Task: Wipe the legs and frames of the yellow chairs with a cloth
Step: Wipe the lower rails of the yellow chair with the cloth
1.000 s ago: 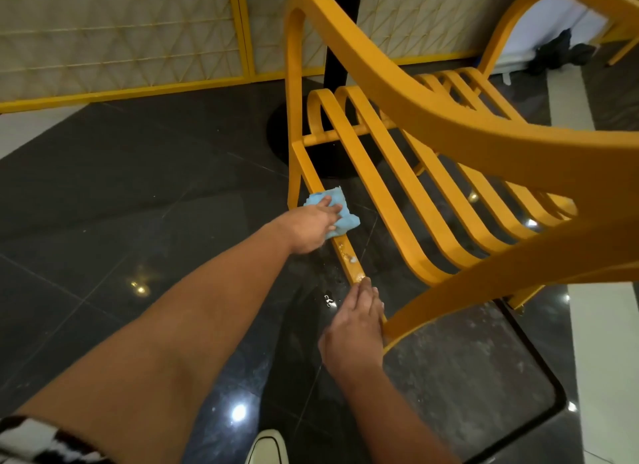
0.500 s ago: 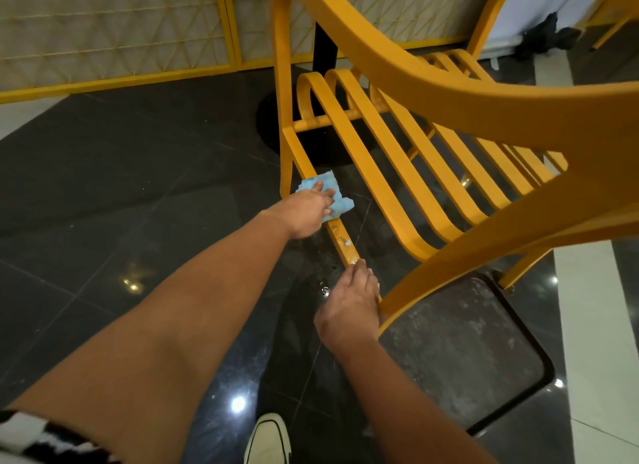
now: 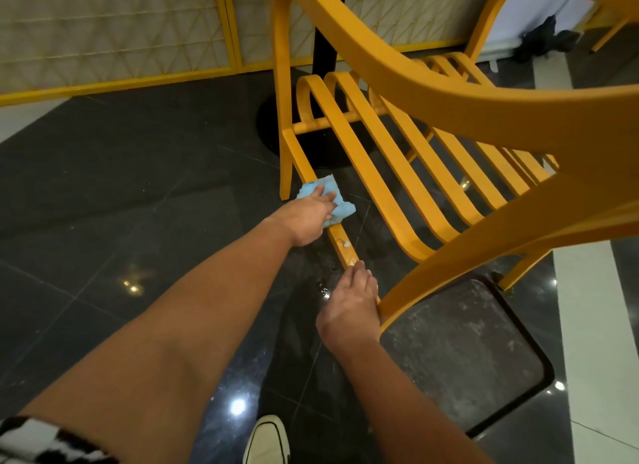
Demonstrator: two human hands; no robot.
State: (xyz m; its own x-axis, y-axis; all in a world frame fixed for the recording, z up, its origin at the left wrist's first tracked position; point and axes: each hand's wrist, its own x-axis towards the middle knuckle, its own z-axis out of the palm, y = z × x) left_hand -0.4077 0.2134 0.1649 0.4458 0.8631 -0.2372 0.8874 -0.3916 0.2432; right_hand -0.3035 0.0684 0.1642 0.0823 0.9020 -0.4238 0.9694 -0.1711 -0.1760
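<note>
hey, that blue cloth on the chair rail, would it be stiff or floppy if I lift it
Probably floppy: the blue cloth lies crumpled over the yellow rail under the left hand. Likely light, since it bunches under the fingers. Possibly damp, as droplets show on the rail.

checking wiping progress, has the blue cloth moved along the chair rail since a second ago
Yes. The blue cloth under the left hand has slid up the rail, away from the white droplets and toward the chair leg.

Both forearms bare. Left sleeve (image 3: 38,441) short, patterned black and white. One shoe (image 3: 266,441) visible: cream canvas toe with dark trim line.
</note>
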